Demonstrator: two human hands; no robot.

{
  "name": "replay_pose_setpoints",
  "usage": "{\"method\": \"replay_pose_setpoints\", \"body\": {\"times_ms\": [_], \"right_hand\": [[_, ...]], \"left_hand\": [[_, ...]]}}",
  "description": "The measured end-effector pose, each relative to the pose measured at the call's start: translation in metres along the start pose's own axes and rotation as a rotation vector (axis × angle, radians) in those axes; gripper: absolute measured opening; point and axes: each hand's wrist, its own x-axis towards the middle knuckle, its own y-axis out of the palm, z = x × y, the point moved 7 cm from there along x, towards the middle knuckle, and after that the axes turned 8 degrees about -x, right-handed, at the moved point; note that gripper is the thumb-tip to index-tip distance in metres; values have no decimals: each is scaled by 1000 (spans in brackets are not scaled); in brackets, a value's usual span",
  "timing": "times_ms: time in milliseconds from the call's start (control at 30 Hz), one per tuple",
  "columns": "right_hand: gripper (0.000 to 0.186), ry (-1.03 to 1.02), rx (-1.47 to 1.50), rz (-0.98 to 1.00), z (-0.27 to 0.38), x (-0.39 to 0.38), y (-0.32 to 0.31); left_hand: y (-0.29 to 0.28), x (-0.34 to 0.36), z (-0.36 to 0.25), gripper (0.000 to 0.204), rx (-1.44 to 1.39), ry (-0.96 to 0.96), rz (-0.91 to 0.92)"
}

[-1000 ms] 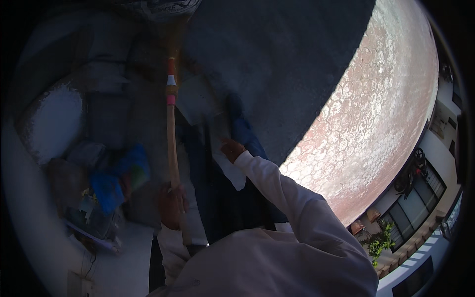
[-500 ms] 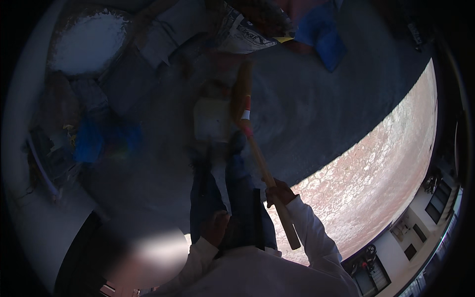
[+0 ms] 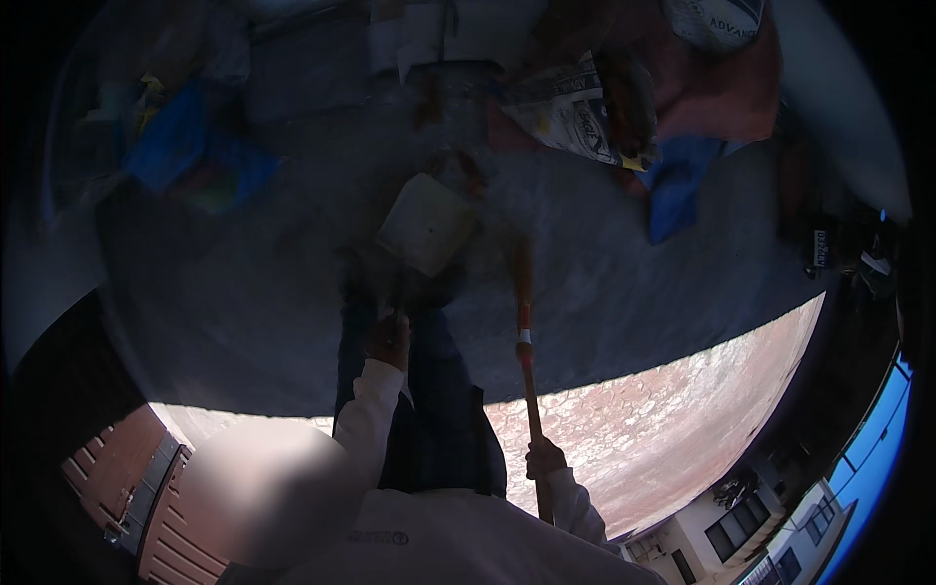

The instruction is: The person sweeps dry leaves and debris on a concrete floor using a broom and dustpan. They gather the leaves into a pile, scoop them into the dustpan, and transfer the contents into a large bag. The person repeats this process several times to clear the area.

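My right hand (image 3: 545,458) is closed round the light handle of a broom (image 3: 531,405), which stretches away over the floor. Red and white bands circle the broom where its brown bristles begin; the bristle end is dim and blurred. My left hand (image 3: 387,341), closed, reaches down in front of my legs. A short dark handle rises from it toward a pale square dustpan (image 3: 426,224), tilted near my feet. Shadow hides much of the grip. Just beyond the dustpan lies some reddish-brown debris (image 3: 468,175).
Blue plastic sheets (image 3: 200,146) lie at the left and a blue piece (image 3: 676,190) at the right. Printed sacks (image 3: 575,107) and a reddish cloth (image 3: 726,83) sit at the far side. Sunlit paving (image 3: 624,429) borders the shadow. A blurred pale round shape (image 3: 268,492) is at lower left.
My left hand has moved forward from near my lap to the dustpan's handle, and the dustpan is now turned and tilted. The broom has swung more upright and come nearer. The view has shifted.
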Motion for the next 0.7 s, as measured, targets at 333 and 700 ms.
{"method": "replay_pose_setpoints", "body": {"times_ms": [333, 700], "right_hand": [[33, -60, 182, -49, 20, 31, -44], [32, -172, 3, -426, 126, 127, 64]], "left_hand": [[-137, 30, -139, 18, 11, 358, -103], [-134, 158, -198, 21, 483, 498, 28]]}}
